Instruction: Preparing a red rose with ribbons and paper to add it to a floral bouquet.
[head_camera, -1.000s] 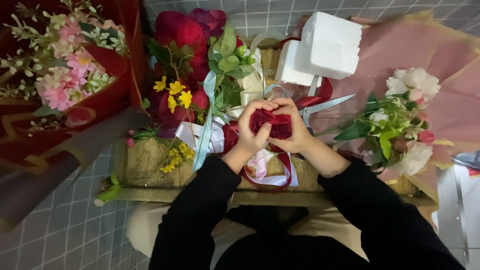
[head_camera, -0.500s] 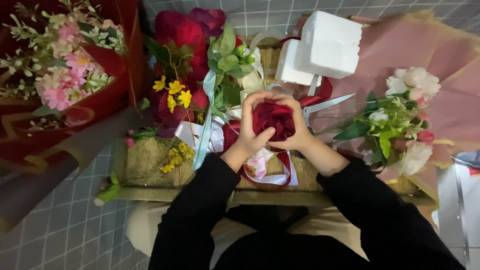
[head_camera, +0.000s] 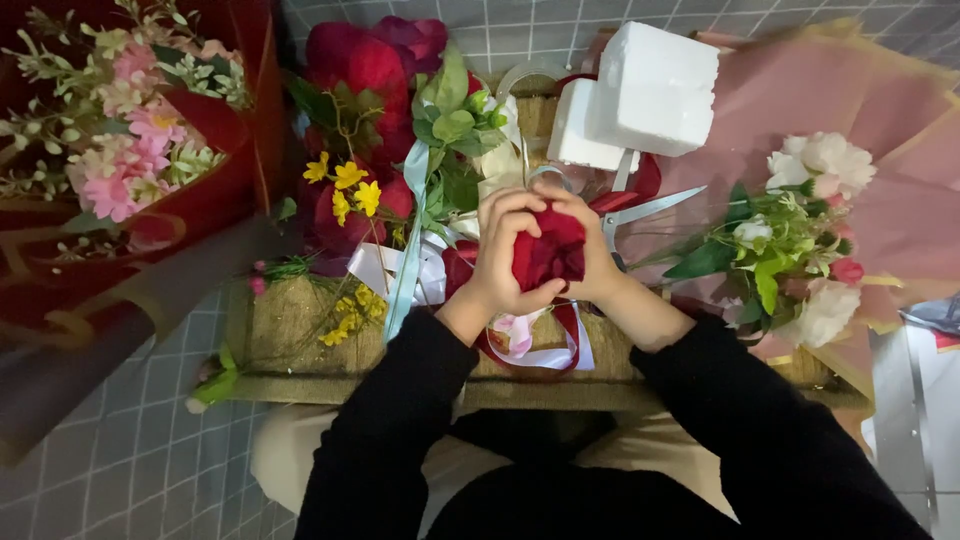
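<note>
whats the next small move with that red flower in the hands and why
Probably keep pinching the petals together at the base: both hands, left hand and right hand, cup the red flower closely, and its petals look loosely bunched, not yet tied.

**Surroundings: flowers, foam, wrap**

Grey tiled floor (head_camera: 130, 470) under everything. Low burlap-covered table (head_camera: 300, 345) in the middle, edge fraying green at the left. Upper left: a bouquet of pink flowers (head_camera: 120, 150) in dark red wrapping (head_camera: 215, 195). Top centre: large deep red blooms (head_camera: 365, 55), with green leafy sprigs (head_camera: 450, 125) beside them and small yellow flowers (head_camera: 345, 185) just below. A pale blue ribbon (head_camera: 405, 265) trails down across a white ribbon (head_camera: 385, 270). Two white foam blocks (head_camera: 650, 85) sit at top, one overlapping the other. Right: pink wrapping paper (head_camera: 850, 110) spread wide, a bunch of white and pink flowers (head_camera: 800, 240) lying on it. Silver scissors (head_camera: 640, 212) lie between foam and bunch.
</note>
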